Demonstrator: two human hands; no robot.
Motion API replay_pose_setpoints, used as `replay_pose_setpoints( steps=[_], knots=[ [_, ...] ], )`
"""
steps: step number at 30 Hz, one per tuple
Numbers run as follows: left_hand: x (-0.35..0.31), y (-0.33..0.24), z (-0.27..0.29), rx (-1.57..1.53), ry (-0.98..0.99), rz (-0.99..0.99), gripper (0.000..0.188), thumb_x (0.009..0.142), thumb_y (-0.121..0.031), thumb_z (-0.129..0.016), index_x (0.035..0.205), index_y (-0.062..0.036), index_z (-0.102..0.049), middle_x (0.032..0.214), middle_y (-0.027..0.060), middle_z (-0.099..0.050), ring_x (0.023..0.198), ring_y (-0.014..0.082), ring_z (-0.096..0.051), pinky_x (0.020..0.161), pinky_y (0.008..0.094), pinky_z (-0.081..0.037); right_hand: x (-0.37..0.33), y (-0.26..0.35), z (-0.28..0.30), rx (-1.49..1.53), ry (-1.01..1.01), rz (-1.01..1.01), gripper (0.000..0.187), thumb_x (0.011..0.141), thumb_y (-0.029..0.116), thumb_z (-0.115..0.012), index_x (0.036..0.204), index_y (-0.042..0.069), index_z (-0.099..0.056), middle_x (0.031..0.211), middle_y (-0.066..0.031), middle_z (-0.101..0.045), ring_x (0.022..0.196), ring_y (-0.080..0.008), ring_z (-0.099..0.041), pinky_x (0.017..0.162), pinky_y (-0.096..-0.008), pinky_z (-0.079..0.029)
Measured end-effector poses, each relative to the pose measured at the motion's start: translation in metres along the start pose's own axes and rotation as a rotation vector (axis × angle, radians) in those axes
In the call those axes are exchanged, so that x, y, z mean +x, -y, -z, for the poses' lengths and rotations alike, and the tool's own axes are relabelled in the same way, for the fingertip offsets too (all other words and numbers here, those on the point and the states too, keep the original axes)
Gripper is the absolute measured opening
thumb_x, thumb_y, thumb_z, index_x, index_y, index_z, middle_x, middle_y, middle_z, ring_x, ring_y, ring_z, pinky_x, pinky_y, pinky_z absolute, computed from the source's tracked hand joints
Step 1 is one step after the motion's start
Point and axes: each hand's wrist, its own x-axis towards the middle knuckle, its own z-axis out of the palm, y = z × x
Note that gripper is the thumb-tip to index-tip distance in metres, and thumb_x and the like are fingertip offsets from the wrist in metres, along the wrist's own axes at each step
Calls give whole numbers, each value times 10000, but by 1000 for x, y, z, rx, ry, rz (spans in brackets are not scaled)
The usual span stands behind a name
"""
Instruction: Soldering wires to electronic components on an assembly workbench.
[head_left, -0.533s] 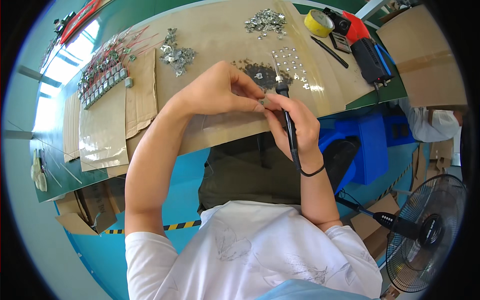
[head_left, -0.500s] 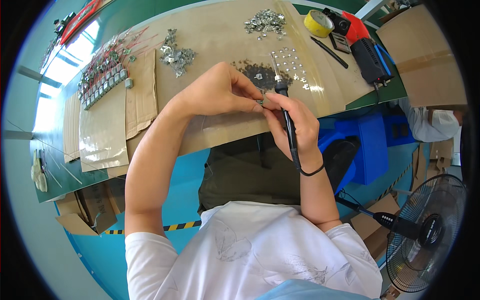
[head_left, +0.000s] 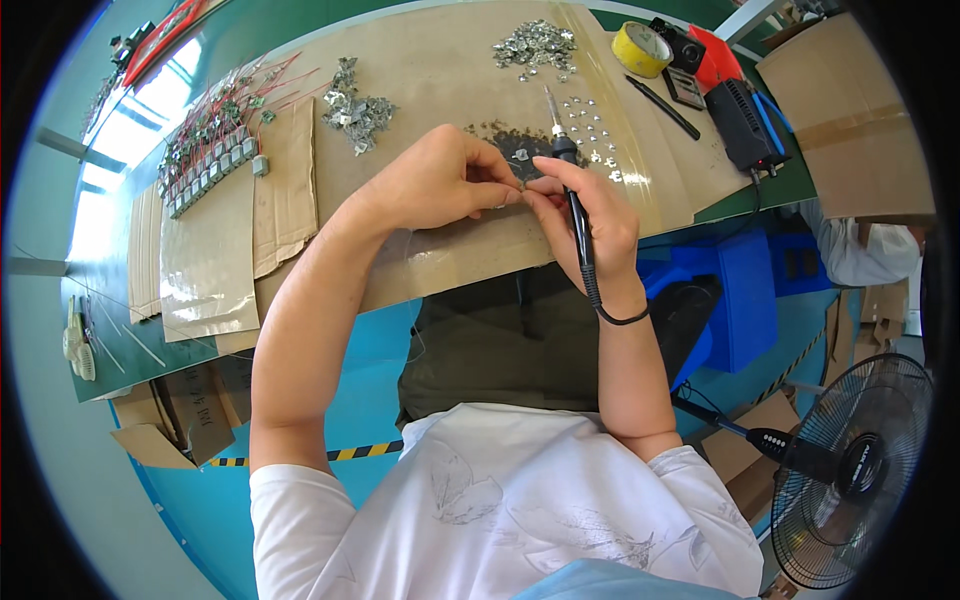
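A black-handled soldering iron [head_left: 565, 150] is held in my right hand [head_left: 605, 225], its metal tip pointing away from me over the cardboard. With thumb and finger, that same hand also pinches close against my left hand [head_left: 430, 185]. My left fingertips are closed on something tiny, mostly hidden between the two hands. Just beyond them is a dark scorched patch [head_left: 497, 135] with a small silvery metal piece [head_left: 521, 155] on it. To the right of the iron, several small shiny metal pieces [head_left: 588, 128] lie spaced out in loose rows.
Metal-piece heaps lie at the back [head_left: 535, 48] and left of centre [head_left: 358, 118]. Red-wired small components [head_left: 205, 170] stand farther left on cardboard. At right are yellow tape [head_left: 641, 50], a black pen-like tool [head_left: 662, 107] and a black box [head_left: 744, 122]. A fan [head_left: 855, 470] stands lower right.
My right fingers have shifted slightly at the pinch, and the iron has tipped up a little farther from me. The small greenish part seen between my fingertips is now mostly covered.
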Motion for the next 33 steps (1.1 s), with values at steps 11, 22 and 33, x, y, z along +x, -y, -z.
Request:
replay_pose_setpoints(
  steps=[11,22,33],
  knots=[
    [10,14,-13,275,-404,-43,198,846,-147,-774,926,32,-750,768,117,-723,675,180,-675,651,341,-544,-5,14,-4,34,71,67,419,800,-81,-788,1183,71,-712,844,-114,-682,705,-297,-637,663,-373,-535],
    [14,16,-23,587,-473,-180,149,849,-135,-742,902,2,-724,886,160,-706,816,333,-699,755,422,-555,-19,-26,24,525,-122,-352,263,1001,101,-710,1219,-44,-690,846,-81,-732,675,-99,-699,606,-222,-572],
    [16,18,-22,570,-483,-213,147,874,-147,-725,898,-2,-722,877,146,-695,774,327,-675,718,422,-531,-11,-21,21,443,-101,-426,165,962,44,-703,1102,-40,-726,837,-76,-720,682,-104,-727,582,-210,-594]
  ],
)
